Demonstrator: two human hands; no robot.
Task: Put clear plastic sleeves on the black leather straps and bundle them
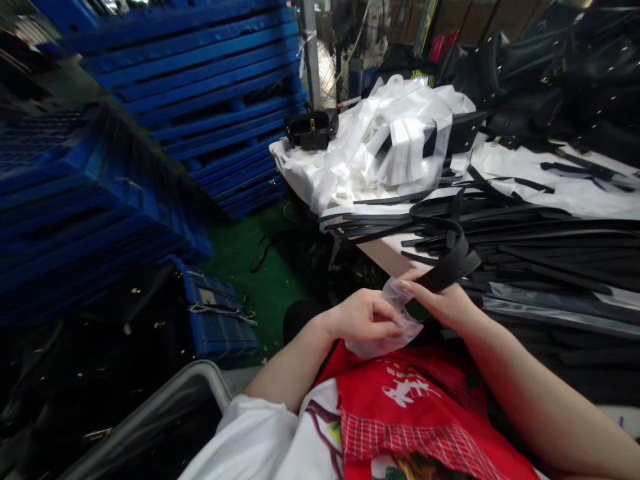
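Note:
My left hand [369,315] is closed, its fingers pinching a thin clear plastic bag [383,345] in front of the red apron. Close beside it, my right hand [443,303] grips a black strap [449,268] that curls up over the table edge. The upper end of the bag lies at my right fingertips, where the strap's end meets it; whether the strap is inside the bag I cannot tell. Many more black straps [540,230] lie in long rows on the table just beyond my right hand.
A heap of white plastic bags [380,147] covers the table's far left corner, with a small black bag [311,128] beside it. Black bags [555,87] pile up behind. Blue pallets [215,87] stand stacked at left. A grey-rimmed bin [200,373] is by my left elbow.

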